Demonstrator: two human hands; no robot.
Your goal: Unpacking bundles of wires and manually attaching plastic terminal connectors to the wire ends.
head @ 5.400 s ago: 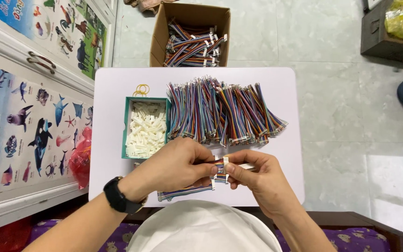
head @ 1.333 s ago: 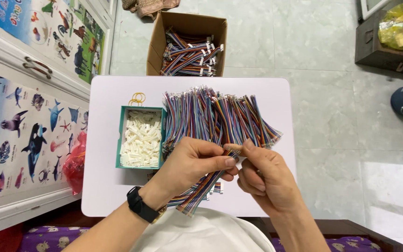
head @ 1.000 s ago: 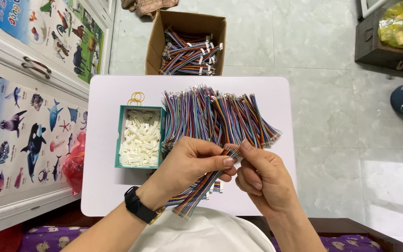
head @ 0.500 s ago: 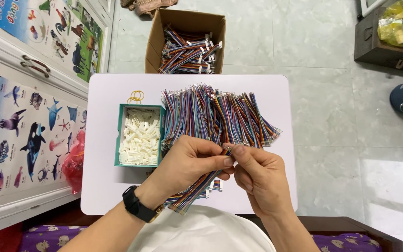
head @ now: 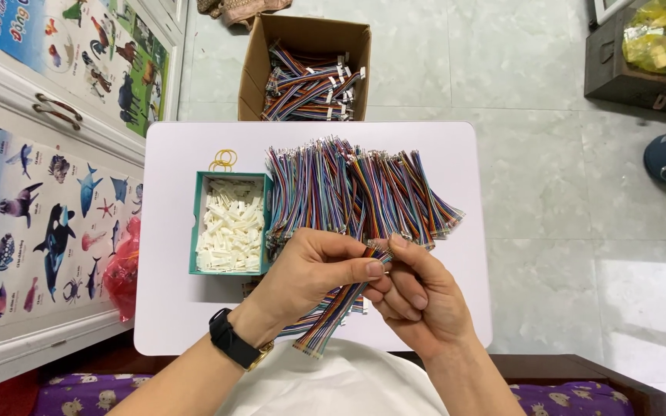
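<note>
Your left hand (head: 314, 270) and right hand (head: 418, 296) both pinch 1 flat, striped ribbon cable (head: 333, 312), fingertips pressed together at its top end, beside the loose wire pile (head: 356, 189).

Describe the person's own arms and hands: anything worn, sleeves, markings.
Both forearms are bare, with no sleeves showing. The left hand has a black wristband or watch with a small gold-coloured part at its edge. The right hand wears nothing on its wrist. No rings or gloves show on the fingers.
</note>
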